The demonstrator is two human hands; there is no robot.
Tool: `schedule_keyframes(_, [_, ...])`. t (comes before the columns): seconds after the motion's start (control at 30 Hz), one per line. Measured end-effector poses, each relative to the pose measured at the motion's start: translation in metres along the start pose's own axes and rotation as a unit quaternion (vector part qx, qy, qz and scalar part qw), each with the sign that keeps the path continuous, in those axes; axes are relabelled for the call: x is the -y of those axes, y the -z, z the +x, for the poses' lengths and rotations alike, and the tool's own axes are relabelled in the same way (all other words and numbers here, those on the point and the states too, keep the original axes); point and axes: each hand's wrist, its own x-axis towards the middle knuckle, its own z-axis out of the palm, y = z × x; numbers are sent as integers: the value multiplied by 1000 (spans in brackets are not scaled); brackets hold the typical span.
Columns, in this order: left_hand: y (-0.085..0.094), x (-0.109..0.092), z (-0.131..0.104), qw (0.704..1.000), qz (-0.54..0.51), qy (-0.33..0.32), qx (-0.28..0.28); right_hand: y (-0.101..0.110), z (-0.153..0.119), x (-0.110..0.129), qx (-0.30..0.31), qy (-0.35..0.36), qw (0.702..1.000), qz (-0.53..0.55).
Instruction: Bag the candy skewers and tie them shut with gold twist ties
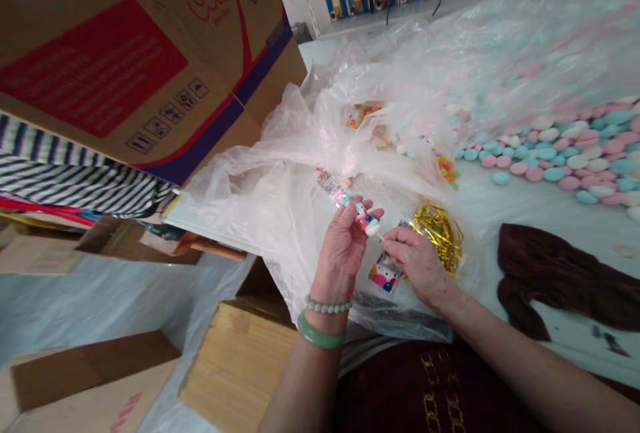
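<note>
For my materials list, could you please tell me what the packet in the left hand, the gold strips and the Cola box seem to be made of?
Packet: probably thin plastic film; it looks glossy and partly see-through, with printed dots.
Gold strips: shiny, metallic finish; perhaps foil or metallised plastic, as they catch bright light.
Cola box: most likely matte cardboard, judging by its dull brown surface.

Over at the table [575,366], the left hand [343,249], a green bangle [321,334] on its wrist, holds a small dotted packet [366,221] while the right hand [420,261] pinches a thin white stick [381,237] at its end, near gold strips [446,236] on clear plastic [295,209], with pastel ovals [570,156] heaped farther off.
</note>
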Motion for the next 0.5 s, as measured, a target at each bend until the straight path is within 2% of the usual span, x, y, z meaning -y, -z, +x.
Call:
schedule_keyframes(0.1, [1, 4, 1, 1000, 9, -22, -20, 2, 0, -1, -27, 70, 991, -113])
schedule_keyframes(0.2, [2, 5, 1, 998, -4, -47, -48, 4, 0, 0, -38, 140, 960, -238])
schedule_keyframes(0.27, [1, 5, 2, 996, -31, -60, -58, 4, -1, 1, -38, 162, 945, -282])
schedule_keyframes(0.37, [-3, 7, 2, 994, -69, -77, -40, 2, -2, 3, -22, 161, 947, -276])
schedule_keyframes(0.5, [-8, 14, 1, 992, -71, -106, 4, -2, -4, 4, 14, 75, 985, -155])
